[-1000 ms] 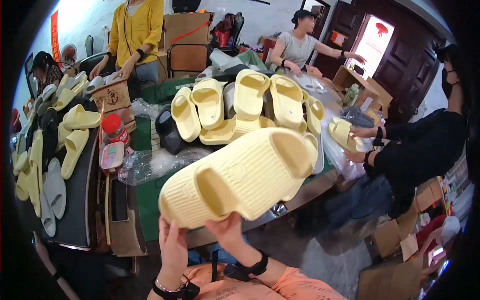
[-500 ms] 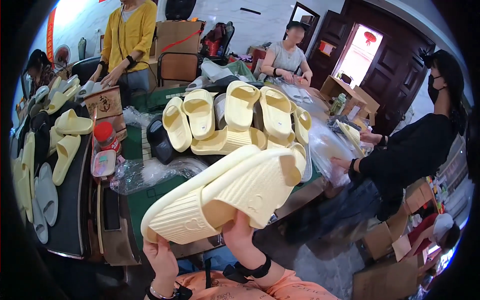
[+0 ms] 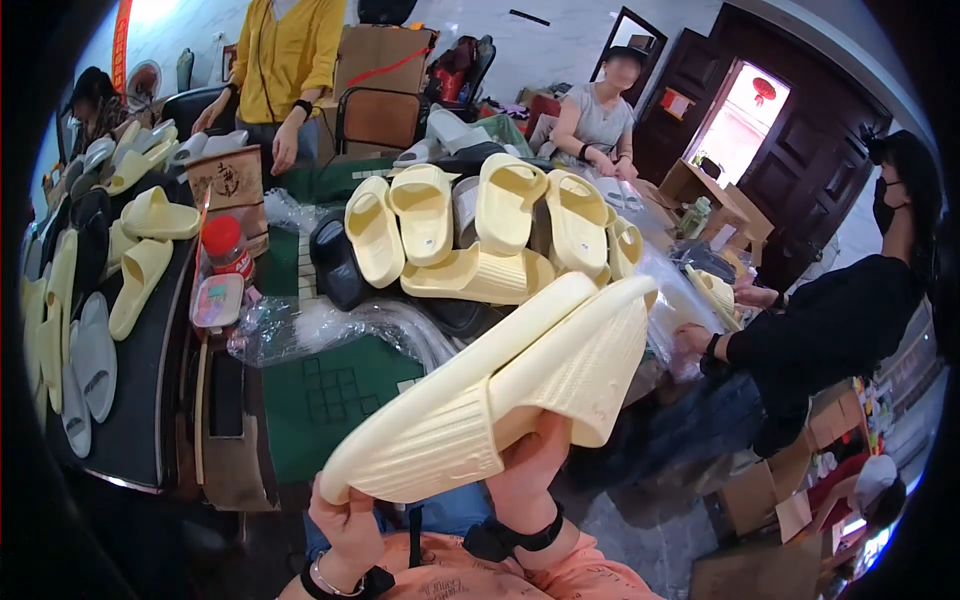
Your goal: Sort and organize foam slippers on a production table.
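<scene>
A pair of pale yellow slippers [image 3: 420, 450] hangs in the air above the worktop's [image 3: 290, 430] near edge, tilted, the far end higher. The left hand [image 3: 345, 525] has its fingers clamped on the lower end. The right hand [image 3: 535, 460] reaches up at the strap opening — its fingertips are hidden, so I can't tell how they close.

These two are gathered together, which looks done; I see no plastic round them. Plenty seems left: a heap of yellow slippers [image 3: 475, 275] lies loose towards the middle of the worktop, a black slipper [image 3: 338, 262] at its left.

Green surface shows from the near left corner up to the clear plastic bags [image 3: 345, 330], the handiest room for moving, I'd judge. Elsewhere it's tighter — the heap rises just beyond the pair, and along the right edge lie more plastic sheets [image 3: 665, 300] by a co-worker's hand [image 3: 692, 342].
</scene>
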### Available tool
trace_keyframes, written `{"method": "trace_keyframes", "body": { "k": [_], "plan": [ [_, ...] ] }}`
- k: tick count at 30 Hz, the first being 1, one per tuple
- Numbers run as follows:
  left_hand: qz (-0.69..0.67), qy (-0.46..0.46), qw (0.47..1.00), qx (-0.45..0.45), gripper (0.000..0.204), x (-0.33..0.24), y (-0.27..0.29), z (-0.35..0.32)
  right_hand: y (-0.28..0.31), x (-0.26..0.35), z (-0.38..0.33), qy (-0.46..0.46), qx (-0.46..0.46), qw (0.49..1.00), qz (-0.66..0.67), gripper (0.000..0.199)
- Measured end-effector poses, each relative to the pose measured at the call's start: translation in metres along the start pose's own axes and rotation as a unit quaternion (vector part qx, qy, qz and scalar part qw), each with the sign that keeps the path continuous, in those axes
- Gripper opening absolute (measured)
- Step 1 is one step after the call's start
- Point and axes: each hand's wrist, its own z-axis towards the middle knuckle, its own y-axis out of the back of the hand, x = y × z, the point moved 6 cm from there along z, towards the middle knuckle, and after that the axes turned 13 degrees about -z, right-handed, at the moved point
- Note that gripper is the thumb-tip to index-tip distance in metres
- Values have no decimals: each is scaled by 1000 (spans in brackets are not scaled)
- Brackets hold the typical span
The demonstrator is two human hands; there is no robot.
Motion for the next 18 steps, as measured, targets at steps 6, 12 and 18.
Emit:
{"method": "trace_keyframes", "body": {
  "k": [6, 12, 18],
  "plan": [
    [-8, 69, 996, -59, 19, 4, -21, 3, 1, -7, 21, -26, -33, 999, 27, 46],
    [-182, 135, 938, -261, 24, 30, 46, 20, 46, 48, 88, 123, -55, 989, 53, 51],
    [3, 120, 983, -137, 22, 19, 80, 65, 21, -30, -3, -295, 237, 924, -50, 49]
  ]
}}
